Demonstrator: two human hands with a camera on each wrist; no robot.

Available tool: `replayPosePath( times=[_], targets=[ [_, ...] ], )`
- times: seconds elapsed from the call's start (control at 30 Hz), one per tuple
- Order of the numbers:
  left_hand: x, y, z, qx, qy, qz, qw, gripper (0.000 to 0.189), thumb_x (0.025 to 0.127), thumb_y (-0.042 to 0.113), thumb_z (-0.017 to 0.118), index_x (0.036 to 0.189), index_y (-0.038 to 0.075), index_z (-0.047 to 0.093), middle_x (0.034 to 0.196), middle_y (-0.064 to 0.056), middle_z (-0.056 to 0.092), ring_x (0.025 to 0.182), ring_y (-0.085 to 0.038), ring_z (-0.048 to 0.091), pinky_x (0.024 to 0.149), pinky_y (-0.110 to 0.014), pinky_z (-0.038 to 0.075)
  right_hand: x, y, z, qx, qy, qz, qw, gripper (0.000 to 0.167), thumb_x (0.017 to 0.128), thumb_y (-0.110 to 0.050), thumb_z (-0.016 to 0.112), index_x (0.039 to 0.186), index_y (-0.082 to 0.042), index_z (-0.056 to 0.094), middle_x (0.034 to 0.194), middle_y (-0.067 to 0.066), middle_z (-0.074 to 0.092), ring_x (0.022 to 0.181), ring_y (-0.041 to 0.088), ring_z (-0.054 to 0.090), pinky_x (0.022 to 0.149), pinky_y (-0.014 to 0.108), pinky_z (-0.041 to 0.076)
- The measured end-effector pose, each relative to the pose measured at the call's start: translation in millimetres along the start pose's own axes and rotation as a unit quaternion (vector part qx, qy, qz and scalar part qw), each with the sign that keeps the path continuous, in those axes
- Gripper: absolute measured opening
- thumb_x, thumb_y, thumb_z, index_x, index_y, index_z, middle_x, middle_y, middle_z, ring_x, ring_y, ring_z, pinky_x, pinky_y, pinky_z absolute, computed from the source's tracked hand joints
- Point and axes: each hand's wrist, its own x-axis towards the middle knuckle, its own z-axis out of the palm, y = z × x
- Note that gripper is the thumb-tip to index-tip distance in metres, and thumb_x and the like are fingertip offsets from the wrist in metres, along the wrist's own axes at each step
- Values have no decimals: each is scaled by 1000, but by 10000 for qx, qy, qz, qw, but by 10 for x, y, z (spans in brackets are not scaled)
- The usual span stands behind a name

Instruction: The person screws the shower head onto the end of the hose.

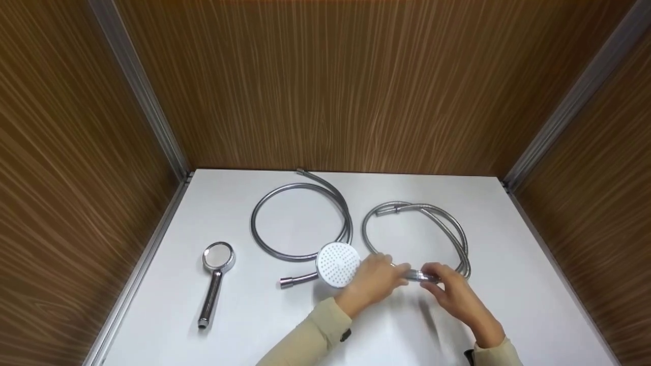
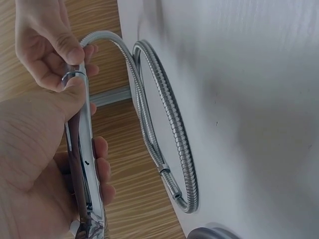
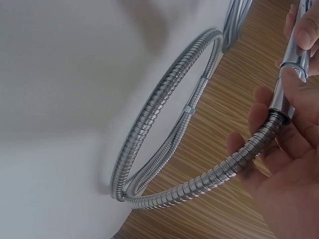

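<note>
My left hand (image 1: 375, 278) grips the chrome handle of a shower head (image 1: 338, 265), its round white spray face turned up toward the head camera. In the left wrist view the fingers wrap the handle (image 2: 85, 144), thumb along its top. My right hand (image 1: 455, 295) pinches the conical chrome end fitting (image 3: 282, 97) of a ribbed metal shower hose (image 3: 199, 184). Fitting and handle end meet in line, with a seam showing between them in the right wrist view. From the fitting the hose bends down into a loose coil (image 1: 364, 229) on the white table.
A second shower head (image 1: 217, 256) with a dark chrome handle lies at the left of the white table (image 1: 168, 305). Another coiled hose (image 1: 253, 223) lies left of centre, its end fitting (image 1: 287, 282) near the held shower head. Wood-patterned panels (image 1: 325, 86) enclose the back and sides.
</note>
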Motion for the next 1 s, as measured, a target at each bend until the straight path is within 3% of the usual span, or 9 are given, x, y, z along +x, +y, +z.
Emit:
replayPosePath(
  times=[0.23,0.67,1.0],
  targets=[
    [-1,-2,-19,1,45,27,10000,29,105,55,53,124,36,62,92,3,70,83,-13,61,80,-26,50,6,-4,19,-20,107,33,9999,40,80,10,84,113,-4,66,99,-5,73,91,15,73,82,32,63],
    [-9,-1,1,43,115,17,9999,29,104,56,55,125,37,63,90,3,69,80,-13,60,75,-26,49,-6,14,38,-121,305,-501,9982,37,78,13,83,109,3,66,96,0,72,87,16,72,79,30,62],
    [5,5,-6,18,26,54,10000,30,105,55,54,125,36,64,90,3,69,80,-13,59,75,-27,49,-1,-7,24,-122,248,-251,9993,41,76,16,83,109,1,64,97,-1,73,89,18,74,80,32,63]
  ],
)
